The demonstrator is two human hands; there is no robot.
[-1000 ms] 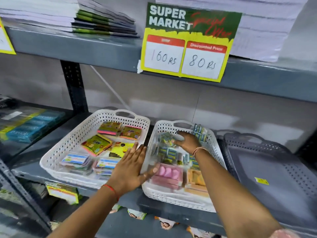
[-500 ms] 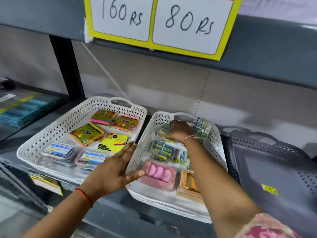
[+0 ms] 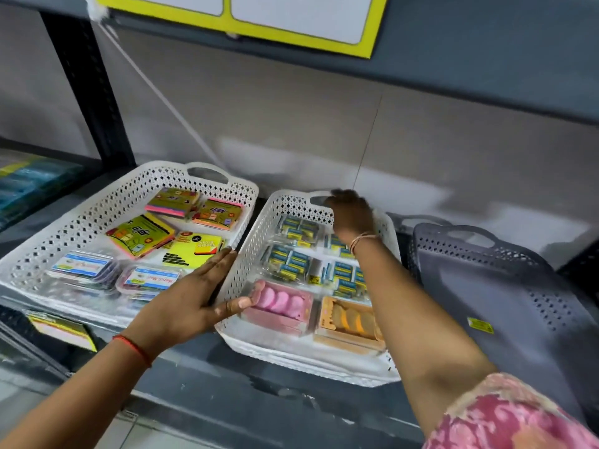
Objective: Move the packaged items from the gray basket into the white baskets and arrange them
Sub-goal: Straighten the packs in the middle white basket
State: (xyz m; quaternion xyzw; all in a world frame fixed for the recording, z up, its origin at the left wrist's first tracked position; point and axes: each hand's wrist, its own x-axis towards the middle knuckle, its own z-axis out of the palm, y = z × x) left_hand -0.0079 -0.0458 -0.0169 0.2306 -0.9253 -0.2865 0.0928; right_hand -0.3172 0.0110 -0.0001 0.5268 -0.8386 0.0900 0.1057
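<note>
Two white baskets sit side by side on a grey shelf. The left white basket holds sticky-note packs and clear card boxes. The right white basket holds blue-and-yellow eraser packs, a pink pack and an orange pack. My left hand grips the right basket's left wall, thumb inside. My right hand, blurred, curls over that basket's far rim at the handle. The gray basket at the right shows only a yellow sticker inside.
An upper shelf with a yellow-framed price sign hangs close overhead. A black shelf post stands at the back left, with blue packs beyond it. The shelf's front edge runs below the baskets.
The view has dropped and moved closer. My right hand left the eraser packs and moved back to the far handle of the right basket. My left hand stays on the basket's left wall.
</note>
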